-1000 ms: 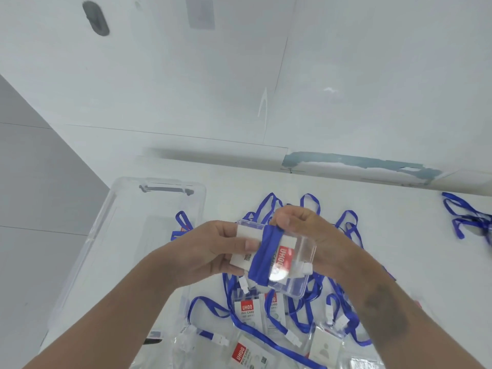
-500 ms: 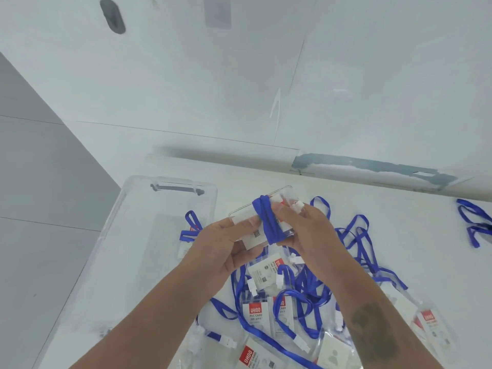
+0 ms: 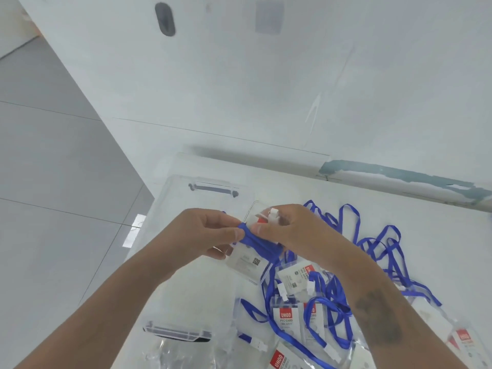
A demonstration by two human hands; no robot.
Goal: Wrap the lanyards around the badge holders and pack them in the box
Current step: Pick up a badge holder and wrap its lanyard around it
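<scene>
A clear badge holder (image 3: 246, 262) with a blue lanyard (image 3: 259, 242) wound round its middle is held above the table between both hands. My left hand (image 3: 206, 233) pinches the lanyard band and the holder's left edge. My right hand (image 3: 290, 233) grips the holder's top right, with the white clip (image 3: 273, 213) sticking up by its fingers. The clear plastic box (image 3: 213, 189) lies open to the left, under my left forearm. A heap of badge holders (image 3: 286, 318) with tangled blue lanyards (image 3: 372, 243) lies on the table on the right.
The white table (image 3: 306, 193) stands against a white wall; grey floor tiles (image 3: 53, 209) lie beyond its left edge. Empty clear plastic sleeves (image 3: 170, 352) lie at the near edge by the box's near handle (image 3: 177, 334).
The wrapped holder has turned from lying flat to standing more on edge. Both hands have shifted their grip on it and moved left, over the box's right side. The view has swung right.
</scene>
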